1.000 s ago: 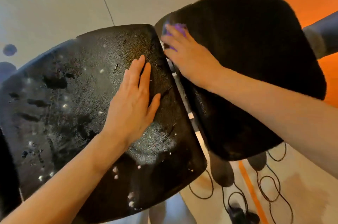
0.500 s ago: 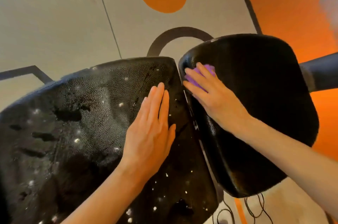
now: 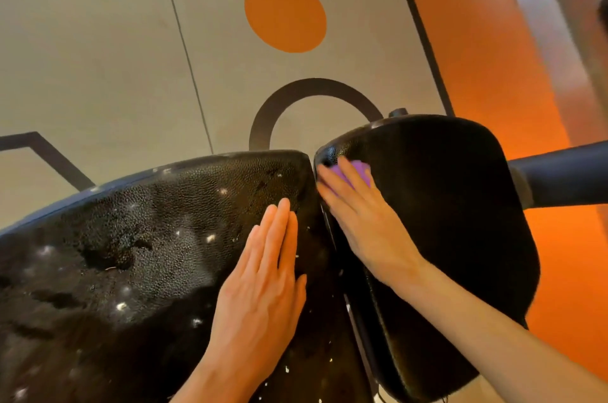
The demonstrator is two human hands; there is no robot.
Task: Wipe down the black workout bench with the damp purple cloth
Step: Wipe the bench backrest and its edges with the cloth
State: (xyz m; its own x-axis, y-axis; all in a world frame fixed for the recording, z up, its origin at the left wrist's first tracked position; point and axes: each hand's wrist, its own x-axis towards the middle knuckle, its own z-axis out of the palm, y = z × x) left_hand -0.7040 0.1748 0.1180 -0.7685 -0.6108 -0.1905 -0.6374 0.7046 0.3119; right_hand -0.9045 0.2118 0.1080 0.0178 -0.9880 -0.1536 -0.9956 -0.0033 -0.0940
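The head view shows the right hand (image 3: 365, 225) pressing the purple cloth (image 3: 357, 172) flat on the seat pad (image 3: 444, 205) of the black workout bench, near its upper left corner, just beside the gap between the two pads. The fingers lie straight over the cloth and do not curl round it; only a small part of the cloth shows past the fingertips. The left hand (image 3: 263, 284) rests flat on the back pad (image 3: 131, 254), fingers straight and together, holding nothing. Compared with one second ago, the cloth has stayed near this same corner of the seat pad while the view has tilted upward, so more floor (image 3: 98, 40) with an orange dot (image 3: 285, 14) is seen. This suggests the wiping is still at the seat edge. The back pad carries many wet spots and white specks, so probably much of the bench remains to be wiped.
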